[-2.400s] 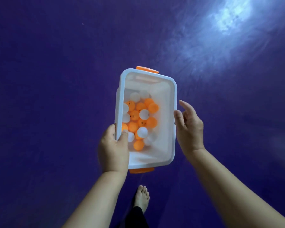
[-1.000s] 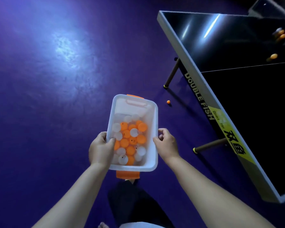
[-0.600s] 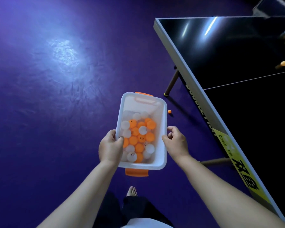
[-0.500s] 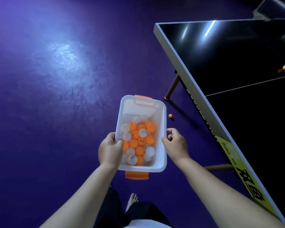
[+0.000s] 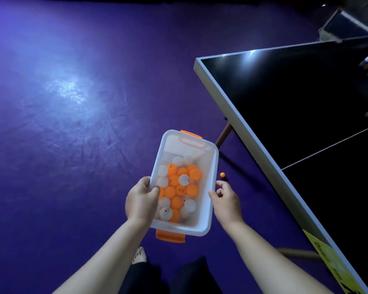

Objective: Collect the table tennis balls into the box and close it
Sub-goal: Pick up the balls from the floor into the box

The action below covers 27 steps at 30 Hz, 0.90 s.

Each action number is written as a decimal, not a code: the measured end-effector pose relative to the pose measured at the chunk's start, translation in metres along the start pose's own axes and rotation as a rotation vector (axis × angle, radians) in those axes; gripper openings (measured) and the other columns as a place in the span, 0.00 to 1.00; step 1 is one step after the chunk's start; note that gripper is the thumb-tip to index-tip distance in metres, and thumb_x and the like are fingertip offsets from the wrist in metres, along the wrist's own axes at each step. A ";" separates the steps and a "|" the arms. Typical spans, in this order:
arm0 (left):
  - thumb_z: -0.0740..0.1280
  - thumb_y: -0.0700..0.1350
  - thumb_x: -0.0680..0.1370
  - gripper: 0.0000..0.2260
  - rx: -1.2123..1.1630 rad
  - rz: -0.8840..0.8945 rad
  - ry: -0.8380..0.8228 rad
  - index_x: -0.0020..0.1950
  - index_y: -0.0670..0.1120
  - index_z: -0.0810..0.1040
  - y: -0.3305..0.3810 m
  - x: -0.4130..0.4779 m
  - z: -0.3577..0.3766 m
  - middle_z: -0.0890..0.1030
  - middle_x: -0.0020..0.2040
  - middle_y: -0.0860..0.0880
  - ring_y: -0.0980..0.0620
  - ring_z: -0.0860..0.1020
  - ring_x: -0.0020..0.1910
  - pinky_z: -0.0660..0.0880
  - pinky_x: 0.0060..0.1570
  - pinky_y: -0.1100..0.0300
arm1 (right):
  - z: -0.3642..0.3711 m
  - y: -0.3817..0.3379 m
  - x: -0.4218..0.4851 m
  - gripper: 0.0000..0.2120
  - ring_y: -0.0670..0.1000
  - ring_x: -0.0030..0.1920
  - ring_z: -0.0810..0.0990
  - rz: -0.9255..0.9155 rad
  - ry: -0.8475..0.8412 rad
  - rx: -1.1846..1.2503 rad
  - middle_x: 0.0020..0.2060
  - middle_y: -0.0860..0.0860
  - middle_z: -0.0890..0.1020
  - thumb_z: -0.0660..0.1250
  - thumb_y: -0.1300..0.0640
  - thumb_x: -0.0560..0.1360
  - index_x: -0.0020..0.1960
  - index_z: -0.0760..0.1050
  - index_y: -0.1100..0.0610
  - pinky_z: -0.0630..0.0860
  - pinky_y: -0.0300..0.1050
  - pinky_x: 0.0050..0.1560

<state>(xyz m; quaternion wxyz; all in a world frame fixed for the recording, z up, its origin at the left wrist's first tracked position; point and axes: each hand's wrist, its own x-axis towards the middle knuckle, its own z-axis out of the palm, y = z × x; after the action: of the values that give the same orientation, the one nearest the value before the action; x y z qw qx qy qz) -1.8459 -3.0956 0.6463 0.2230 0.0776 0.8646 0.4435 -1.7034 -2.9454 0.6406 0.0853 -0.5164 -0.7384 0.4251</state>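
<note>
A purple floor (image 5: 72,124) lay under you, with a dark table tennis table (image 5: 306,124) off to the right. Your left hand (image 5: 140,202) gripped the left rim of the open white box (image 5: 208,177), thumb hooked inside and fingers curled round the outer wall. Orange and white balls (image 5: 179,187) were heaped in the box, just beyond your left thumb tip. Your right hand (image 5: 227,202) sat at the box's right wall, thumb against the rim and fingers loosely curled; whether they clasped it could not be told. One loose orange ball (image 5: 222,174) lay on the floor just past your right fingertips.
</note>
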 end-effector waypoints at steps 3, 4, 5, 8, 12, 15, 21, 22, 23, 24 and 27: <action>0.64 0.44 0.73 0.03 -0.001 -0.021 -0.019 0.42 0.51 0.77 0.016 0.028 0.015 0.80 0.36 0.51 0.52 0.78 0.37 0.74 0.35 0.52 | 0.001 -0.004 0.033 0.11 0.51 0.38 0.75 0.029 0.008 0.007 0.35 0.50 0.74 0.64 0.57 0.76 0.58 0.71 0.53 0.75 0.50 0.40; 0.64 0.44 0.73 0.03 -0.001 -0.026 -0.021 0.42 0.51 0.77 0.022 0.036 0.022 0.80 0.36 0.50 0.51 0.77 0.37 0.74 0.35 0.52 | -0.001 -0.005 0.045 0.11 0.51 0.38 0.75 0.035 0.007 0.004 0.35 0.49 0.73 0.64 0.57 0.76 0.58 0.71 0.53 0.74 0.49 0.40; 0.64 0.43 0.73 0.03 -0.002 -0.031 -0.023 0.42 0.51 0.77 0.028 0.043 0.029 0.80 0.35 0.50 0.51 0.77 0.37 0.73 0.34 0.53 | -0.004 -0.005 0.058 0.11 0.50 0.37 0.75 0.036 0.005 0.000 0.34 0.49 0.73 0.64 0.57 0.76 0.58 0.71 0.54 0.73 0.47 0.39; 0.64 0.43 0.73 0.05 -0.021 -0.062 -0.020 0.41 0.52 0.77 0.045 0.063 0.057 0.79 0.34 0.51 0.53 0.76 0.35 0.71 0.32 0.56 | -0.017 -0.003 0.099 0.10 0.50 0.37 0.74 0.019 -0.031 -0.004 0.34 0.48 0.72 0.64 0.56 0.76 0.58 0.70 0.53 0.72 0.46 0.38; 0.64 0.44 0.73 0.05 -0.054 -0.140 0.021 0.41 0.54 0.77 0.067 0.087 0.104 0.80 0.35 0.52 0.54 0.76 0.35 0.70 0.32 0.57 | -0.037 0.005 0.162 0.09 0.50 0.37 0.75 0.012 -0.109 -0.034 0.35 0.50 0.74 0.64 0.56 0.76 0.56 0.71 0.52 0.73 0.48 0.39; 0.63 0.44 0.73 0.05 -0.089 -0.220 0.046 0.40 0.53 0.76 0.072 0.099 0.144 0.79 0.34 0.51 0.52 0.76 0.36 0.70 0.32 0.56 | -0.046 0.021 0.211 0.11 0.51 0.39 0.75 0.016 -0.151 -0.088 0.36 0.50 0.75 0.65 0.56 0.75 0.57 0.72 0.52 0.73 0.48 0.39; 0.64 0.45 0.73 0.04 -0.114 -0.357 0.091 0.44 0.53 0.78 0.040 0.125 0.209 0.80 0.37 0.52 0.52 0.77 0.38 0.74 0.38 0.54 | -0.027 0.070 0.280 0.11 0.50 0.38 0.75 0.059 -0.294 -0.158 0.36 0.51 0.76 0.65 0.54 0.76 0.58 0.72 0.52 0.72 0.45 0.38; 0.64 0.45 0.73 0.04 -0.107 -0.379 0.101 0.44 0.53 0.78 0.032 0.130 0.217 0.80 0.37 0.52 0.52 0.77 0.39 0.74 0.38 0.53 | -0.019 0.082 0.290 0.11 0.50 0.38 0.75 0.085 -0.312 -0.162 0.36 0.50 0.76 0.64 0.53 0.76 0.58 0.72 0.52 0.72 0.45 0.38; 0.64 0.45 0.73 0.04 -0.099 -0.398 0.109 0.44 0.53 0.78 0.023 0.137 0.226 0.80 0.38 0.52 0.52 0.77 0.39 0.74 0.38 0.54 | -0.010 0.094 0.301 0.11 0.50 0.38 0.76 0.108 -0.324 -0.175 0.37 0.50 0.77 0.63 0.52 0.77 0.58 0.72 0.52 0.73 0.47 0.39; 0.64 0.46 0.74 0.03 -0.093 -0.413 0.118 0.44 0.53 0.77 0.013 0.145 0.234 0.80 0.38 0.52 0.52 0.77 0.39 0.73 0.37 0.54 | -0.001 0.108 0.313 0.11 0.51 0.39 0.77 0.126 -0.333 -0.201 0.38 0.50 0.78 0.62 0.51 0.77 0.59 0.72 0.51 0.75 0.49 0.40; 0.64 0.48 0.75 0.02 -0.083 -0.462 0.144 0.43 0.52 0.77 -0.020 0.173 0.266 0.80 0.38 0.51 0.52 0.77 0.39 0.74 0.38 0.52 | 0.031 0.155 0.350 0.13 0.54 0.44 0.79 0.178 -0.339 -0.306 0.41 0.48 0.78 0.61 0.50 0.77 0.60 0.72 0.52 0.77 0.51 0.46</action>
<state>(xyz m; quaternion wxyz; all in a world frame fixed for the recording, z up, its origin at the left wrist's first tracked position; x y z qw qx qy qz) -1.8771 -2.8552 0.4401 0.2594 -0.1630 0.8541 0.4203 -1.7724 -2.6536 0.4002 -0.1568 -0.5075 -0.7498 0.3946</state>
